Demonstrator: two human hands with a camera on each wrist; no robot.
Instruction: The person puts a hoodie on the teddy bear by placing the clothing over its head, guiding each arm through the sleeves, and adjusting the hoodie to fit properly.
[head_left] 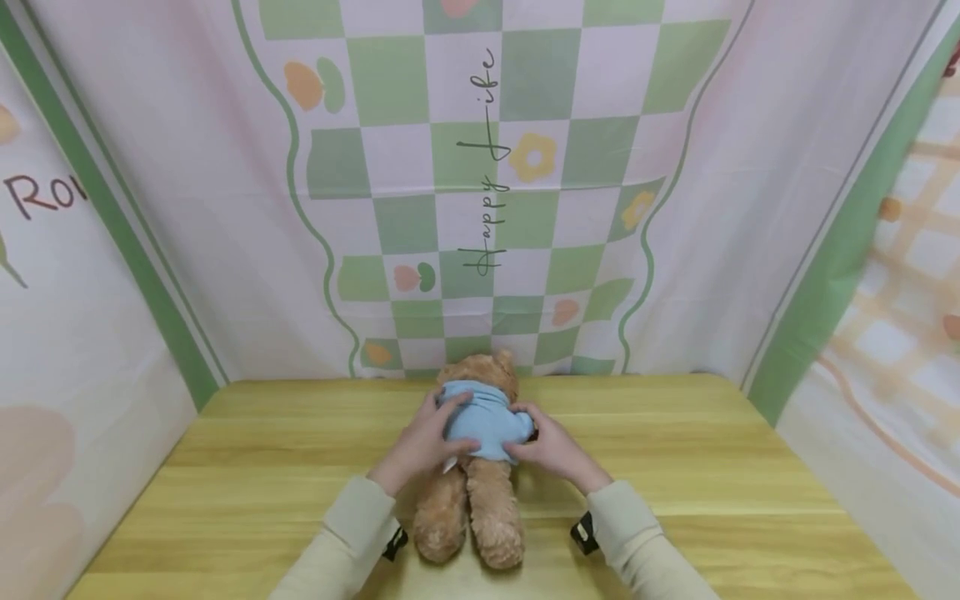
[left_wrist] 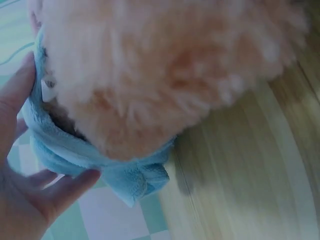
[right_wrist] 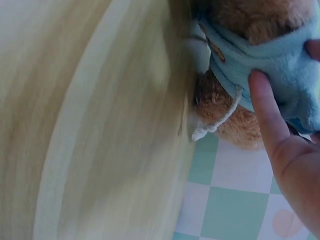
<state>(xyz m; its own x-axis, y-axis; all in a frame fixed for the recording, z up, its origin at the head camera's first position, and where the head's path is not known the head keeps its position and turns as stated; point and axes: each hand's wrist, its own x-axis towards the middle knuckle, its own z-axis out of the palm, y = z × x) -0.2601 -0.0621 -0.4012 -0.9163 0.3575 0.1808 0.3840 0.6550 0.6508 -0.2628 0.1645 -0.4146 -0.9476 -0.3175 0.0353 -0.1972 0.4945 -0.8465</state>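
Observation:
A brown plush teddy bear (head_left: 495, 512) in a light blue top (head_left: 487, 421) lies on the table, its head towards the back and its legs towards me. No face shows from above. My left hand (head_left: 429, 437) grips the left side of its body, thumb and fingers spread over the top. On the other side, my right hand (head_left: 551, 446) holds the bear by its side and sleeve. The left wrist view shows fluffy fur up close, with the left hand (left_wrist: 30, 195) on the fabric. In the right wrist view, a white drawstring (right_wrist: 220, 120) hangs beside the right hand (right_wrist: 292, 155).
The wooden table (head_left: 660, 467) ends at the back against a curtain (head_left: 540, 233) with green and white checks. Printed cloths hang at the left (head_left: 82, 333) and right (head_left: 885, 358). A black strap piece (head_left: 583, 533) shows under the right cuff.

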